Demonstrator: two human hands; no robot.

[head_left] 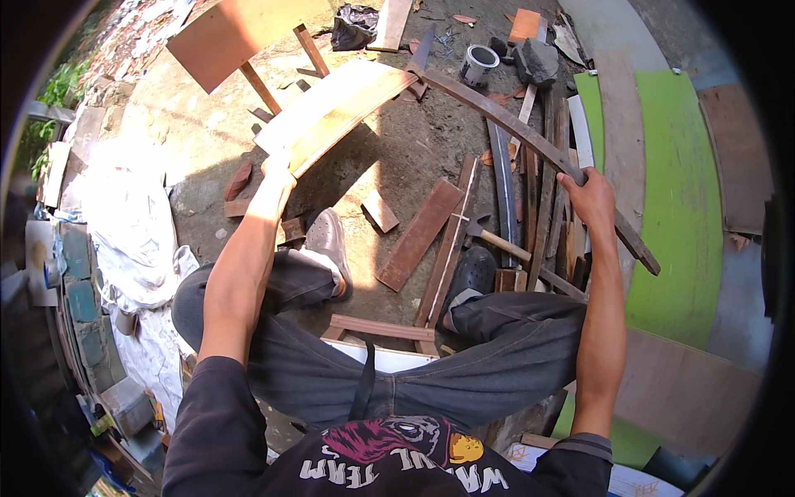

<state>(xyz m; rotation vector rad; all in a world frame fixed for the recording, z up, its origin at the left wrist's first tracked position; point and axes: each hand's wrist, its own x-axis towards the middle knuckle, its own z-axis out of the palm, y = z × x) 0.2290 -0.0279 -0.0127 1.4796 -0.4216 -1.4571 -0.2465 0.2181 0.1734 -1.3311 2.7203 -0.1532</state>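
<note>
My left hand is closed on the near end of a pale wooden board, which slants away from me to the upper right in bright sun. The fingers under that end are mostly hidden. With my right hand I grip a long, dark wooden bar towards its lower right end. Its far end meets the far corner of the board, but whether they are joined I cannot tell. A grey, blade-like piece rises just behind that meeting point. Below the bar, a hammer with a wooden handle lies across timber strips.
Between my feet lie a reddish-brown plank and a small wood block. A paint can and a grey rock stand at the far side. Green sheets are at right, white cloth at left.
</note>
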